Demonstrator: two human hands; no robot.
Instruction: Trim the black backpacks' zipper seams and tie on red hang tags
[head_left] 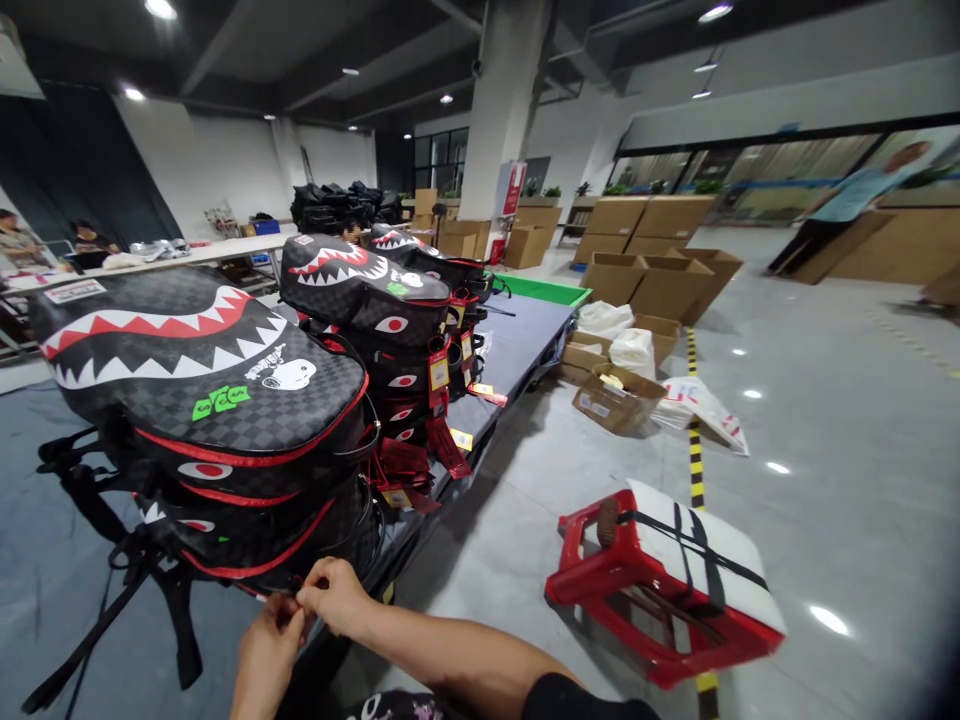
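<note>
My left hand [268, 652] and my right hand [337, 598] meet at the lower front of the nearest stack of backpacks, at the table's edge. Both hands are closed, with thumbs and fingertips pinched together. Whatever lies between the fingertips is too small to make out. Just above them bulges the lower part of the stack, topped by a dark checkered backpack [300, 420] with a red-and-white shark mouth, a white cartoon figure and green lettering. Red piping and eye patches show on its side. Black straps [178, 610] hang out on the left.
Behind stand more stacked backpacks [360, 280] with red and yellow hang tags [439, 374]. A red stool [660, 590] with a white strapped top is on the floor at right. Cardboard boxes [649, 285] and bags [631, 352] line the aisle. A person [855, 200] is at the far right.
</note>
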